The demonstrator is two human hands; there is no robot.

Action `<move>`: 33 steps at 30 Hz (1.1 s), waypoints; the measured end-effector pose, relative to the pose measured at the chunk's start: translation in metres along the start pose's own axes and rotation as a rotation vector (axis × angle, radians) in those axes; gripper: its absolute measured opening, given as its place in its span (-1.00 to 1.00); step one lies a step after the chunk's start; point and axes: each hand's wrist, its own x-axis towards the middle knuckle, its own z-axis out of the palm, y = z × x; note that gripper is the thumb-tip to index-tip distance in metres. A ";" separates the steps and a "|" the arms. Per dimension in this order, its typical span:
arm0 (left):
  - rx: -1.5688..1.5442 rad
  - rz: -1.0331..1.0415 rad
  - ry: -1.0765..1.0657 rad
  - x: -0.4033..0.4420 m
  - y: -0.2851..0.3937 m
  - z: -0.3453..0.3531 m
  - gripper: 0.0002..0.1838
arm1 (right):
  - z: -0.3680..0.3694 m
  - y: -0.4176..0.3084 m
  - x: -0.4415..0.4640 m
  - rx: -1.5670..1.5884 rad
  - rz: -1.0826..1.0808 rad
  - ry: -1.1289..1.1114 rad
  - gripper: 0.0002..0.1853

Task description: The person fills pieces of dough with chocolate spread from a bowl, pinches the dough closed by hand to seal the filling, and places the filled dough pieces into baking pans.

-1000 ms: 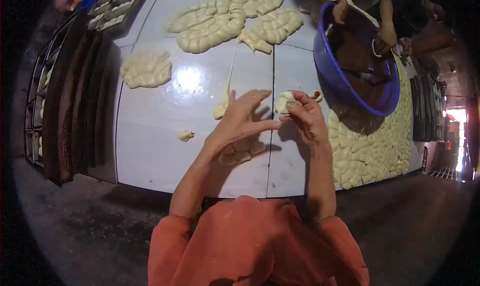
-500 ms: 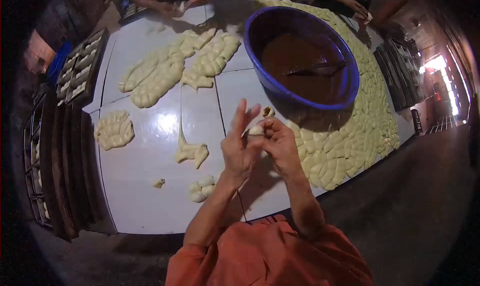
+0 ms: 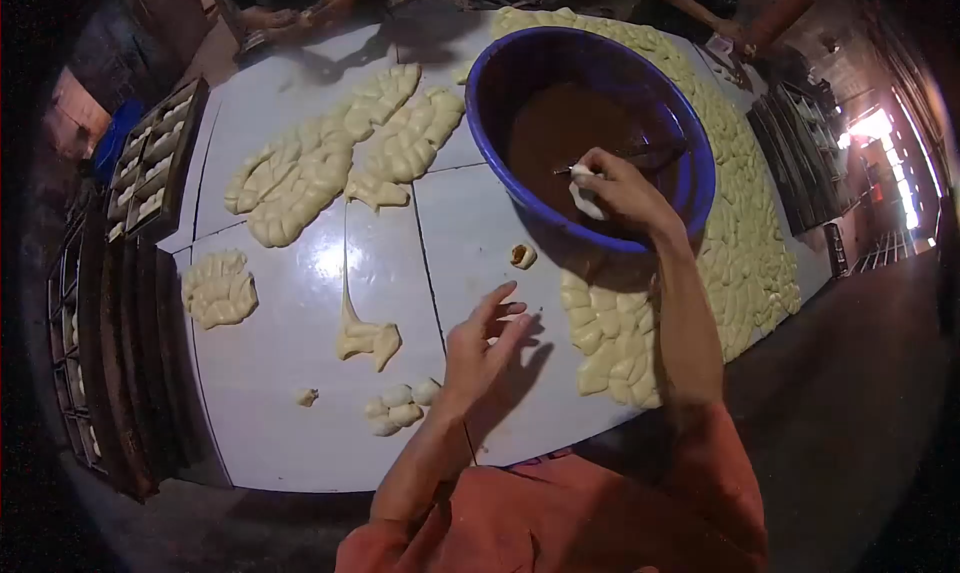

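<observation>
My right hand (image 3: 622, 188) is over the near part of a blue basin (image 3: 478, 123) of brown filling (image 3: 560, 123). A white piece of dough (image 3: 585, 195) is pinched in its fingers, and a thin, shiny tip sticks out beside them; what it belongs to I cannot make out. A dark utensil (image 3: 655, 159) lies in the filling, partly hidden by this hand. My left hand (image 3: 485, 348) hovers above the white table with fingers apart, holding nothing. Just beyond it sits a small dough piece with brown filling showing (image 3: 523, 257). Several white dough balls (image 3: 398, 411) cluster to its left.
Flattened dough pieces (image 3: 735, 223) cover the table's right side. More dough (image 3: 310, 173) lies at the back left, with a stretched strip (image 3: 368, 341) nearer. Trays of dough pieces (image 3: 155, 163) stand along the left edge. Other people's hands (image 3: 300, 13) work across the table.
My right hand has moved from beside my left hand to over the basin, carrying white dough. My left hand has dropped slightly nearer and stays open. The view has shifted a little.
</observation>
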 end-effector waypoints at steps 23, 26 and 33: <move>-0.761 -0.076 -0.081 0.017 0.022 0.007 -0.48 | 0.103 -0.048 -0.083 0.892 -0.031 -0.126 -0.82; -0.728 -0.079 0.050 0.006 0.001 -0.015 -0.60 | 0.120 -0.053 -0.103 0.825 0.032 -0.183 -0.73; -0.573 -0.066 0.376 -0.020 0.004 -0.057 -0.64 | 0.191 -0.044 -0.124 -0.066 -0.567 0.025 -0.39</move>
